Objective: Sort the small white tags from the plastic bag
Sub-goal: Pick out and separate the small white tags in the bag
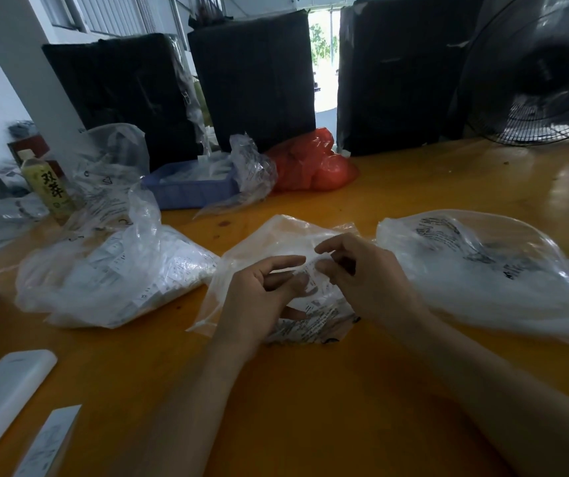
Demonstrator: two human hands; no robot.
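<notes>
A clear plastic bag [277, 241] lies flat on the orange table [310, 390] in front of me. Over it, my left hand [259, 297] and my right hand [362, 273] meet, and both pinch a small white printed tag [314, 277] between thumb and fingers. More white tags [310, 309] lie under my hands on the bag. To the left sits a bulging clear bag full of white tags [114, 280]. On the right lies another clear bag with black print [482, 270].
A blue tray [186, 192] with plastic wrap, a red bag [310, 163] and a tea bottle [49, 187] stand at the back. Black wrapped bales [255, 77] line the far edge, with a fan [544, 70] at right. White flat boxes [4, 387] lie near left.
</notes>
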